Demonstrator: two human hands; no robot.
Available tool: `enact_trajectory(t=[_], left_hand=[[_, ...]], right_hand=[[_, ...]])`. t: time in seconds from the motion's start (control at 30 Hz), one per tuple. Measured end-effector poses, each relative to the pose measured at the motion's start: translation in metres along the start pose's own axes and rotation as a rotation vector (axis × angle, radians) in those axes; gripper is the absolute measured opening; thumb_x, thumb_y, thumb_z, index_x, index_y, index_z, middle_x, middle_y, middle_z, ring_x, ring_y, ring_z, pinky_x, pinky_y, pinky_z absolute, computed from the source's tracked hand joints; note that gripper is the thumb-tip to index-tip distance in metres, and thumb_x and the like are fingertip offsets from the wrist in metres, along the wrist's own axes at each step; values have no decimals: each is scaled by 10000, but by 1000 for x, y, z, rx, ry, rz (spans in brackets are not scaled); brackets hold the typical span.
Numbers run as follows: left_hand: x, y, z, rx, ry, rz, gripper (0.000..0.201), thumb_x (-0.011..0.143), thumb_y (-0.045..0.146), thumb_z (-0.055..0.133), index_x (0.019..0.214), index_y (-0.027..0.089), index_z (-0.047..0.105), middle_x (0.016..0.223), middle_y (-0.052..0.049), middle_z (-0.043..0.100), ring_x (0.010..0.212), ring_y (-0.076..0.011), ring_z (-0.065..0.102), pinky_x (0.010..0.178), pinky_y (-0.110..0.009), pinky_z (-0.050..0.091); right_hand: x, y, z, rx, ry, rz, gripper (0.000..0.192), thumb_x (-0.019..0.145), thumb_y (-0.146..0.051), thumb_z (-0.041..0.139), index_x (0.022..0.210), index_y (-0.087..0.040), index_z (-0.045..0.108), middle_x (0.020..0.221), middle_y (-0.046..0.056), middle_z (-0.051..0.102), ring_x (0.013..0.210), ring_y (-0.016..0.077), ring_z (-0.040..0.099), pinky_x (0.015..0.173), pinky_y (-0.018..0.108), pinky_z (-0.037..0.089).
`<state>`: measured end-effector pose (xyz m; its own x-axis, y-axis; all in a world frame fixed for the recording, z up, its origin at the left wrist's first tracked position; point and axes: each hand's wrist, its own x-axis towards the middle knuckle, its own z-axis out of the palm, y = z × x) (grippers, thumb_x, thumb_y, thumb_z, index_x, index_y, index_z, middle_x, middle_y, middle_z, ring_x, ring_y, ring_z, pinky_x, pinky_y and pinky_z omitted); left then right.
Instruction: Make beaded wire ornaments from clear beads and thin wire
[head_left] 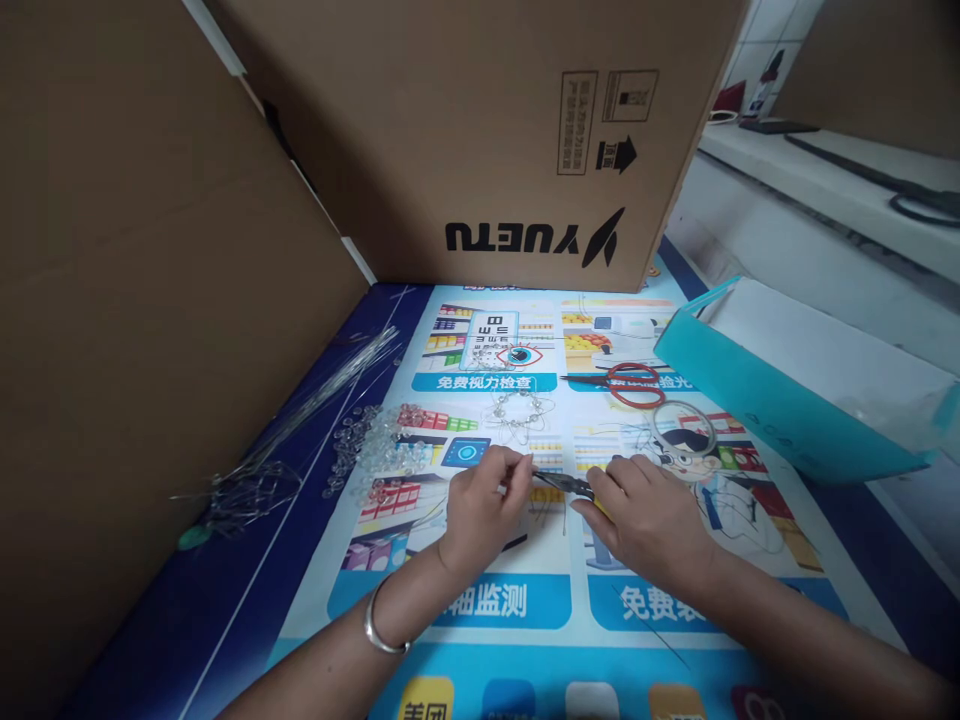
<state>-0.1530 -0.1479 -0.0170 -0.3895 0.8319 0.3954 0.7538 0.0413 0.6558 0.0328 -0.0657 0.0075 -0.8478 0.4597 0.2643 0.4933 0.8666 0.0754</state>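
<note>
Metal pliers (562,482) in curled right fingers (624,476)

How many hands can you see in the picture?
2: the left hand, close to the tip of the pliers, and the right hand, gripping the pliers. I see no others.

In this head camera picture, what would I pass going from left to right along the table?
Wires → beads → left hand → pliers → right hand → teal box.
</note>
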Motion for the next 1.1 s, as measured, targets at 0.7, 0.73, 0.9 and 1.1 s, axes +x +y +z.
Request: enact_trajectory(t=[0.7,0.73,0.9,1.1], left_hand=[[-4,-5,4,164,-3,101,100,824,262,501,776,184,543,612,6,622,527,-109,566,537,-211,384],[-5,-5,5,161,-8,100,102,824,264,500,775,185,544,615,5,623,531,-110,568,543,-212,386],[-2,-2,3,88,-44,-17,131,826,297,488,769,192,541,607,10,626,540,-117,581,549,-218,402],[6,7,-2,-312,-122,-354,172,830,355,471,782,196,517,655,15,656,569,-121,621,586,-226,453]], right_hand=[[2,-7,-8,-24,-63,40,271,880,-392,387,869,-196,573,775,80,548,761,206,454,629,306,255],[3,-7,-8,-22,-70,41,267,880,-389,389,861,-197,574,773,79,548,762,207,454,629,306,254],[5,-5,-6,-13,-71,40,255,871,-382,414,835,-190,578,752,77,545,754,200,456,614,298,245],[3,-1,5,-3,2,20,251,870,-378,417,832,-187,577,746,66,543,733,179,448,609,283,243]])
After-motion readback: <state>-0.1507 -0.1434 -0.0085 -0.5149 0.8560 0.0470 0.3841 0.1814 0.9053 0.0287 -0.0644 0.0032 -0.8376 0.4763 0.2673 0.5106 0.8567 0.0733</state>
